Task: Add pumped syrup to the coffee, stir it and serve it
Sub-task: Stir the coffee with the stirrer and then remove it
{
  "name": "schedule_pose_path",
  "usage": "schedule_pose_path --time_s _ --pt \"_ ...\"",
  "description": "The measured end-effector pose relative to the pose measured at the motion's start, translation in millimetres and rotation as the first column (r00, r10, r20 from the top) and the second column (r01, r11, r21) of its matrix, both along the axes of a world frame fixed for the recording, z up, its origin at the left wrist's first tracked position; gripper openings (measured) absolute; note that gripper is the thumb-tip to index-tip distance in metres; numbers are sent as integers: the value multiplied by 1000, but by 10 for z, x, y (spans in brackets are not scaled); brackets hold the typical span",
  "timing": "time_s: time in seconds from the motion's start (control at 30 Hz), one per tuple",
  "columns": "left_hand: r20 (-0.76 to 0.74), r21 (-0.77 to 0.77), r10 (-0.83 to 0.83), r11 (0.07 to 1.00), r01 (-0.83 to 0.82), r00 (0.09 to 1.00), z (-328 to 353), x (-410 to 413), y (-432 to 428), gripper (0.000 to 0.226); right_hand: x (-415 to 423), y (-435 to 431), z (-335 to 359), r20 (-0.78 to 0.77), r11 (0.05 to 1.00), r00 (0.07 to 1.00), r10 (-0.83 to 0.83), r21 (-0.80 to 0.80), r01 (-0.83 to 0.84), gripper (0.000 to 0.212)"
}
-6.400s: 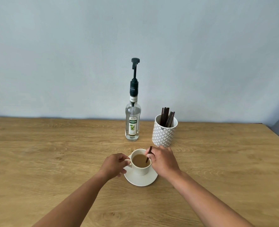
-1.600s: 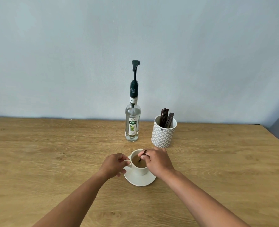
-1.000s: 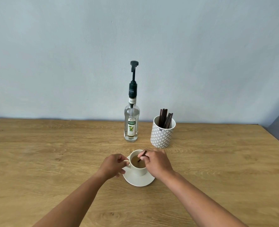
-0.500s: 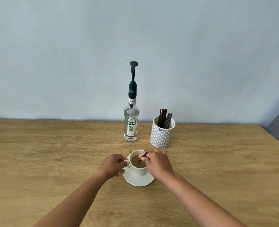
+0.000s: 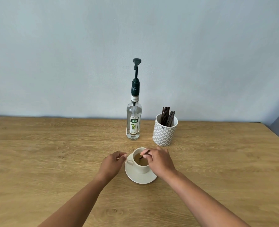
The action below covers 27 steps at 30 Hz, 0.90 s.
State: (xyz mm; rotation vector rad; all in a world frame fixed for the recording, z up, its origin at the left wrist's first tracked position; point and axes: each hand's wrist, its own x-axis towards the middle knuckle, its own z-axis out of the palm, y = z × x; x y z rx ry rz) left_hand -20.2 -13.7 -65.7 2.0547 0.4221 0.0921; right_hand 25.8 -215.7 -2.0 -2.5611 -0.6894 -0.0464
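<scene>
Step in hand: stirring, judging by the thin dark brown stir stick point(image 5: 144, 154) slanting into the light brown coffee point(image 5: 140, 159).
Right hand: the right hand point(image 5: 160, 160) hangs over the cup's right rim, fingers curled in, pinching the upper end of the stick.
Left hand: the left hand point(image 5: 111, 163) sits loosely curled by the handle point(image 5: 130, 161) of the cup, fingertips near it; whether they grip the handle cannot be told.
Cup: the white ceramic cup point(image 5: 141, 161) stands upright on a round white saucer point(image 5: 140, 176), near the middle of the pale wooden table point(image 5: 53, 161).
Syrup: the clear glass syrup bottle with a dark green pump point(image 5: 134, 112) stands behind the cup, untouched by either hand, its pump head up.
Stick holder: a white patterned ceramic holder point(image 5: 165, 131), just right of the bottle, holds more dark sticks.
Done: probably the pumping, since the bottle is set back and stirring is under way; the pictures cannot confirm syrup in the cup.
Left: finish stirring, take out the stick, serve the cup on its saucer.
</scene>
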Motion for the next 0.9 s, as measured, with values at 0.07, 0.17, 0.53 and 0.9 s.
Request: schedule_pose_path --time_s 0.07,0.17,0.53,0.9 --pt "-16 172 88 982 -84 996 -81 -42 37 27 -3 -37 3 50 999 999 -22 -44 25 18" --pt "-91 433 109 900 -59 990 -266 -103 69 38 -9 -79 9 103 998 994 -46 -37 50 15" --pt "-185 646 3 754 119 983 -632 -311 34 62 -37 1 -37 -13 998 998 -65 26 65 18" --pt "-177 645 -3 755 119 984 -578 -338 15 62 -164 61 -33 88 996 992 -88 27 86 14"
